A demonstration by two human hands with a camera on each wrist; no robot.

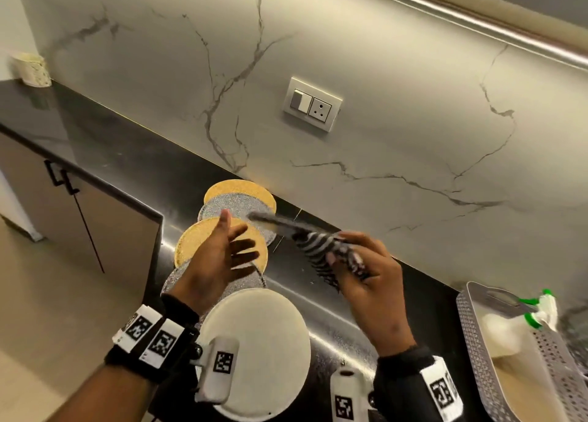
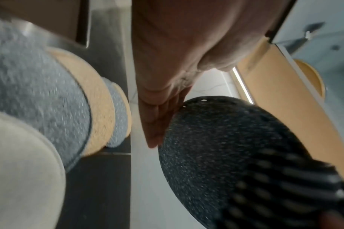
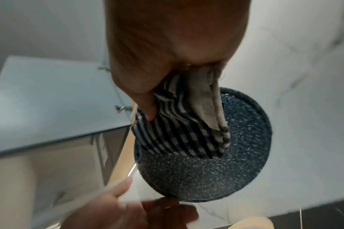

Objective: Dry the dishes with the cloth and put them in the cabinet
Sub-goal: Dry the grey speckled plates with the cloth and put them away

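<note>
My right hand [image 1: 345, 257] holds a dark speckled plate [image 1: 273, 222] in the air over the counter, gripping it through a striped cloth [image 1: 318, 249] folded over its near rim. In the right wrist view the thumb presses the cloth [image 3: 179, 131] onto the plate [image 3: 216, 173]. My left hand [image 1: 237, 243] is open with its fingers spread, just left of and below the plate. In the left wrist view its straight fingers [image 2: 159, 111] lie beside the plate's rim [image 2: 216, 147]; I cannot tell if they touch. Below, yellow plates [image 1: 238, 190], grey plates [image 1: 219, 206] and a white plate [image 1: 264, 342] overlap in a row.
The black counter [image 1: 105, 128] runs along a marble wall with a switch and socket [image 1: 313, 104]. A grey perforated basket [image 1: 477, 342] with a green-capped spray bottle [image 1: 541, 310] stands at the right. A pale cup [image 1: 31, 69] stands at the far left, above lower cabinet doors [image 1: 79, 205].
</note>
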